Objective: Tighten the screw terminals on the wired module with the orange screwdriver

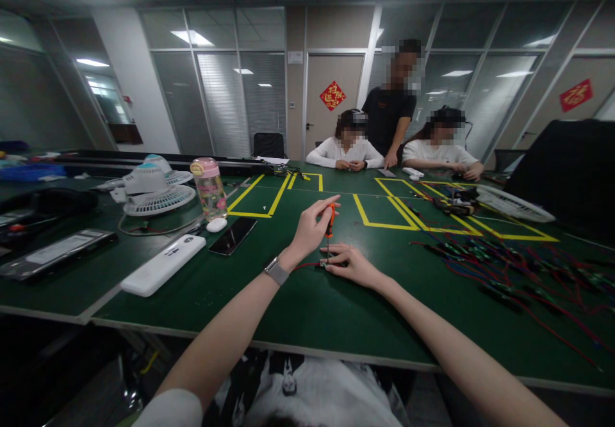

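Note:
My left hand [310, 230], with a watch on its wrist, is closed around the orange and black handle of a screwdriver [330, 221]. The screwdriver stands upright, its thin shaft pointing down at a small wired part [323, 263] on the table. Low over the tabletop, my right hand [354, 265] has its thumb and fingers about that part, gripping it from the right. A red wire [306, 265] runs leftward from the part. The part is too small to make out in detail, and the screwdriver's tip is hard to see.
Left on the green table [269, 305] are a phone [233, 235], a white power-bank-like device [164, 265], a bottle [210, 190] and white fans [156, 190]. A heap of wired parts [514, 273] lies right. Yellow tape marks the far side, where several people [398, 113] are.

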Demonstrator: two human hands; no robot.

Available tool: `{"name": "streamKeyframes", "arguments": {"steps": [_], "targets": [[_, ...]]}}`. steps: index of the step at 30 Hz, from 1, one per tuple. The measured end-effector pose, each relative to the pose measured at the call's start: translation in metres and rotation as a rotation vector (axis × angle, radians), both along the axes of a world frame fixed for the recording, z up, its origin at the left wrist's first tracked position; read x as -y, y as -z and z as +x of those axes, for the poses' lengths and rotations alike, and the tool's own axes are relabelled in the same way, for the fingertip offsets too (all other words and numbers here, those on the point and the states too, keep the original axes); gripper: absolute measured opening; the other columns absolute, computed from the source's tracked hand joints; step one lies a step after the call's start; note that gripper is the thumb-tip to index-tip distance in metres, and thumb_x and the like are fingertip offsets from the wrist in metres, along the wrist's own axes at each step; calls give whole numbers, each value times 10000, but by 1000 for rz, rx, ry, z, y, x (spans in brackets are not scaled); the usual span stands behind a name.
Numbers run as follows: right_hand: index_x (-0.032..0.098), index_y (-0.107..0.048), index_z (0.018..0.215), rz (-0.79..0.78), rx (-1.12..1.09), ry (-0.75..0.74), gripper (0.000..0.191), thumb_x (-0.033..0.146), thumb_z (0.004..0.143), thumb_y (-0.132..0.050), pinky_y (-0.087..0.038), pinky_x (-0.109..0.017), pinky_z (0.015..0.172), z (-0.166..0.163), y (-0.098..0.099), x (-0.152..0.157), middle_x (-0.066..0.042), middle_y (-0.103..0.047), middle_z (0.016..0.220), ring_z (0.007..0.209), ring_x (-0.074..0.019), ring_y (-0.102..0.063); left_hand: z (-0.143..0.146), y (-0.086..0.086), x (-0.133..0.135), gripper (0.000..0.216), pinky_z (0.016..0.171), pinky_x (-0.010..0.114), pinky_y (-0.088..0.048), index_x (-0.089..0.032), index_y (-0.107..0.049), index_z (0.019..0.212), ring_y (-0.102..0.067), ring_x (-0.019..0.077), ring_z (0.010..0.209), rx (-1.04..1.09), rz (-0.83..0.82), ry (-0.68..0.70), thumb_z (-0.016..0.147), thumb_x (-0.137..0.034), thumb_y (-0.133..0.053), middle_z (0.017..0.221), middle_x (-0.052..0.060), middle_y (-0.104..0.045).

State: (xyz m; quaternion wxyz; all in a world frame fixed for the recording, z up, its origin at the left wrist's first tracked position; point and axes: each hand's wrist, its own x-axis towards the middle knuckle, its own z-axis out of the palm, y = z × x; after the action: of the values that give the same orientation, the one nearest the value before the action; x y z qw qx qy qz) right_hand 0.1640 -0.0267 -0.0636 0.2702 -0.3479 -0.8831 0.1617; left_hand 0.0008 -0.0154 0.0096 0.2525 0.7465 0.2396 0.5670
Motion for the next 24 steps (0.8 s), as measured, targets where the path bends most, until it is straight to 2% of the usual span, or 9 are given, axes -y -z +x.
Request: {"name": "streamKeyframes", "arguments": {"steps": [4, 6, 12, 15, 17, 21, 24], "targets": [[260, -711, 1019, -1, -1, 4, 249, 366, 827, -593, -311, -550, 1046, 0, 0, 0, -103, -622, 1224, 1178, -278, -540, -1, 1, -2, 270, 765, 245, -484, -199, -638, 1099, -592, 132, 831, -3, 59, -134, 852, -284, -571, 948, 44, -609], [263, -712, 1018, 1, 2, 5, 249, 370, 828, -591, -314, -551, 1046, 1, 1, -1, -100, -622, 1224, 1180, -278, -538, -2, 0, -1, 256, 751, 239, -480, -202, -659, 1058, -577, 133, 830, -23, 72, -158, 831, -303, -600, 927, 38, -594], [271, -711, 1016, 5, 6, 6, 242, 365, 826, -594, -315, -553, 1042, 1, 2, -2, -97, -623, 1224, 1182, -279, -538, -1, -2, 0, 333, 866, 276, -468, -211, -588, 1198, -599, 152, 984, 8, -41, 1, 928, -231, -394, 1110, 63, -628], [276, -709, 1019, 3, 5, 7, 241, 363, 825, -596, -303, -560, 1046, 1, 2, -2, -93, -622, 1226, 1185, -281, -536, 1, -1, -1, 342, 784, 267, -503, -192, -557, 1228, -644, 151, 895, 62, -126, 59, 919, -249, -421, 1094, 78, -650], [275, -707, 1022, -3, 8, 5, 244, 366, 825, -595, -294, -563, 1051, 1, 2, -2, -94, -619, 1231, 1188, -281, -533, 1, 0, -1, 310, 723, 248, -508, -187, -598, 1168, -645, 140, 817, 69, -99, 10, 892, -279, -490, 1015, 69, -658], [255, -711, 1019, -13, 12, 8, 253, 366, 820, -601, -290, -556, 1058, 1, 1, -2, -105, -616, 1233, 1194, -279, -528, -1, 0, 1, 211, 714, 229, -486, -188, -678, 952, -595, 128, 796, 31, 56, -203, 803, -329, -632, 893, 35, -610], [254, -712, 1016, -13, 6, 10, 253, 369, 820, -601, -290, -557, 1057, 1, 1, -2, -106, -619, 1228, 1191, -280, -530, -1, -1, 1, 217, 745, 236, -477, -203, -668, 997, -586, 128, 835, 3, 63, -208, 864, -327, -549, 933, 37, -606]]}}
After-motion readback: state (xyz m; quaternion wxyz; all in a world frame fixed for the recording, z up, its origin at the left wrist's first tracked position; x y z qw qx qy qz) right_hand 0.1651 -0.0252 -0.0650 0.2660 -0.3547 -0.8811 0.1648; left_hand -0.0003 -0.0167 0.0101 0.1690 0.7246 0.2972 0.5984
